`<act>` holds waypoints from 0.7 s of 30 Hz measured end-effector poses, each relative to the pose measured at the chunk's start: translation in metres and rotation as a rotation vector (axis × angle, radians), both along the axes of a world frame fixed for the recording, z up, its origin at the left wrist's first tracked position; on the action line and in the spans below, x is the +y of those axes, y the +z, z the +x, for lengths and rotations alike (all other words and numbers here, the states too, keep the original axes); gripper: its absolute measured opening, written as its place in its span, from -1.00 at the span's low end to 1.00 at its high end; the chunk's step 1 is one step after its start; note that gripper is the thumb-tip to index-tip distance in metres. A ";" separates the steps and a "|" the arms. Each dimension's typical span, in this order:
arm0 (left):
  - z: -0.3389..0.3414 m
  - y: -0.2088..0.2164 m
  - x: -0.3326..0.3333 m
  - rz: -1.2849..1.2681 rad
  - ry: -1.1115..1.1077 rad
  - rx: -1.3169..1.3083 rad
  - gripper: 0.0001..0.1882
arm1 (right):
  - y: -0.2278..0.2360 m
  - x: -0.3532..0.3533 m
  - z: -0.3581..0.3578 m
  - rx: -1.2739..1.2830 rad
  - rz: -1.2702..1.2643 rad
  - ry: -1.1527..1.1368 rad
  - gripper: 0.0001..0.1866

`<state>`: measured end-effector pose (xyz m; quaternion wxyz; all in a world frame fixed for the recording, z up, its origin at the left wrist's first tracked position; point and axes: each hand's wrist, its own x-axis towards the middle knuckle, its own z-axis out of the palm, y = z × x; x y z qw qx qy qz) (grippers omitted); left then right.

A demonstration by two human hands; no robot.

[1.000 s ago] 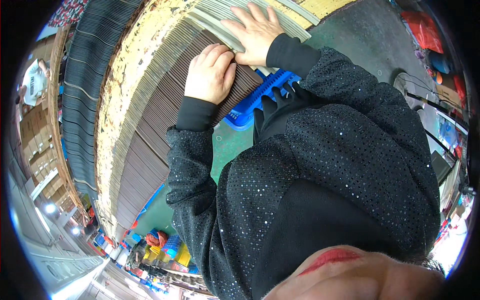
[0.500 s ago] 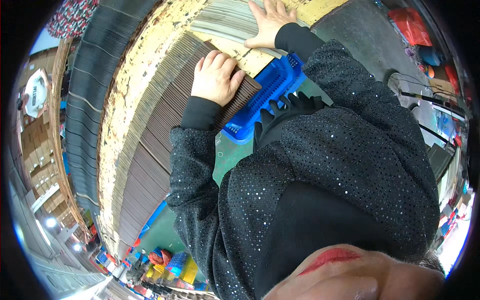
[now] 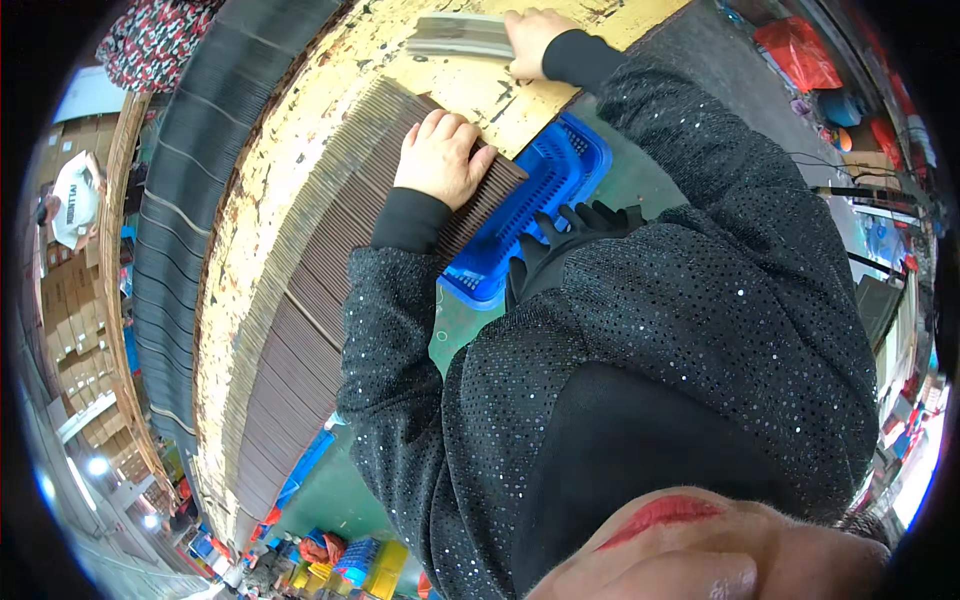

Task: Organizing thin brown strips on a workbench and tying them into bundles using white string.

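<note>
In the head view, narrow dark-brown ribbed strips (image 3: 335,250) already lie rowed on the worn yellow table (image 3: 485,92) beneath the left hand (image 3: 443,160), while the flat grey strip bundle (image 3: 455,37) sits apart, touching the right hand (image 3: 535,45), whether either grip is clamped I cannot tell.

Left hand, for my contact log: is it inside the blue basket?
No, the left hand rests on the brown strips, outside the blue basket.

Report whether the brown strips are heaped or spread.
Spread: the brown strips lie side by side in a long row, the left hand on them.
</note>
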<state>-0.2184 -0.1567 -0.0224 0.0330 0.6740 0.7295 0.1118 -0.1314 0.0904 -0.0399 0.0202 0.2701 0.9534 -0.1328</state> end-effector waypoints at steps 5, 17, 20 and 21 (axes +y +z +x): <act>0.004 -0.005 0.003 0.013 0.037 0.014 -0.62 | 0.009 0.019 -0.005 -0.084 -0.059 0.035 -0.37; 0.009 -0.017 -0.006 0.127 0.137 0.094 -0.62 | 0.051 -0.019 -0.006 -0.095 -0.050 0.082 -0.27; 0.013 -0.012 0.001 0.128 0.121 0.067 -0.62 | -0.019 0.034 -0.007 -0.064 -0.028 0.121 -0.26; 0.013 -0.014 0.001 0.126 0.135 0.071 -0.62 | -0.028 0.038 -0.011 -0.033 -0.009 0.165 -0.26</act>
